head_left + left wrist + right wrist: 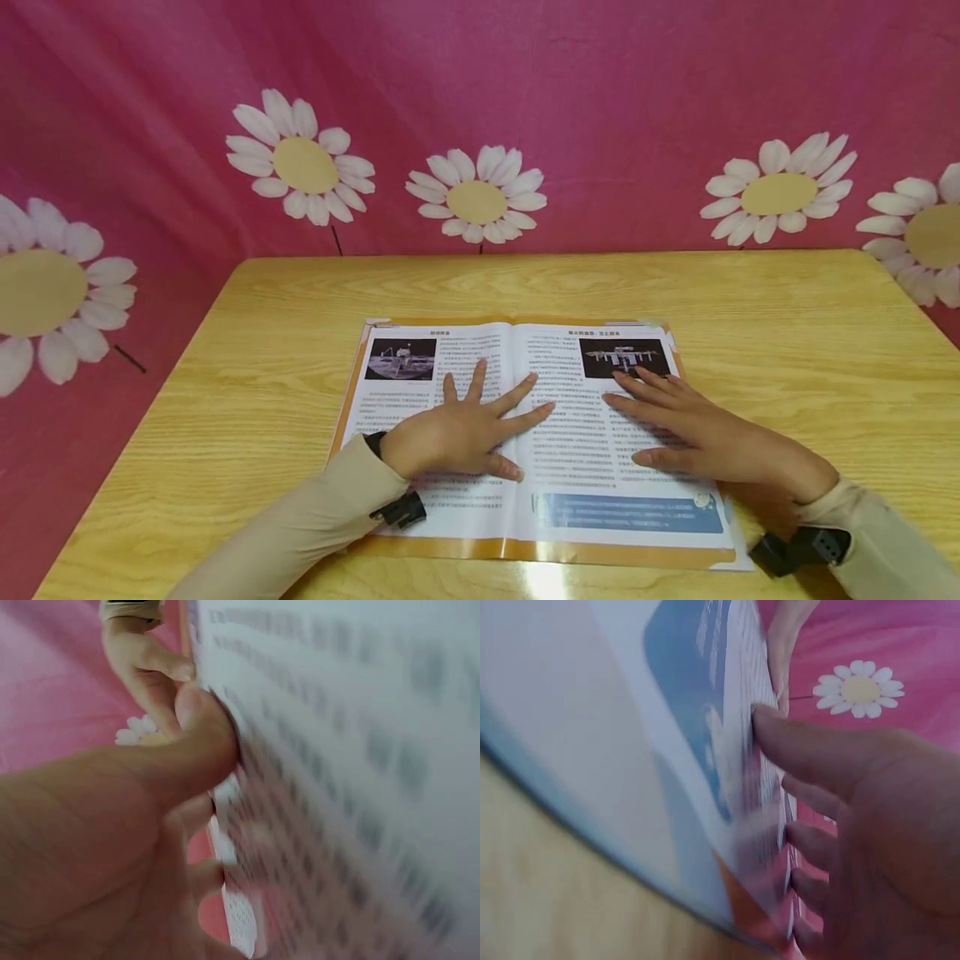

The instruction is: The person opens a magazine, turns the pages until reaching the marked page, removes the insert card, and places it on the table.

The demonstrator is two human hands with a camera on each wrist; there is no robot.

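Observation:
An open magazine (570, 454), printed with dense text, lies flat on a wooden table. Across its left page and centre fold, my left hand (465, 433) rests palm down with fingers spread. My right hand (697, 433) lies on the right page, fingers extended, their tips at the lower edge of a dark spacecraft photo (611, 354). In the left wrist view, the thumb and fingertips of the left hand (112, 810) meet the printed page (360, 750). The right wrist view has the right hand's fingertips along the page surface, by a blue text box (686, 690).
The wooden table (225, 400) extends around the magazine on all sides. Behind it hangs a pink cloth (615, 100) with large white daisies (476, 200). Dark wrist devices (806, 550) sit on both sleeves. Another photo (401, 358) tops the left page.

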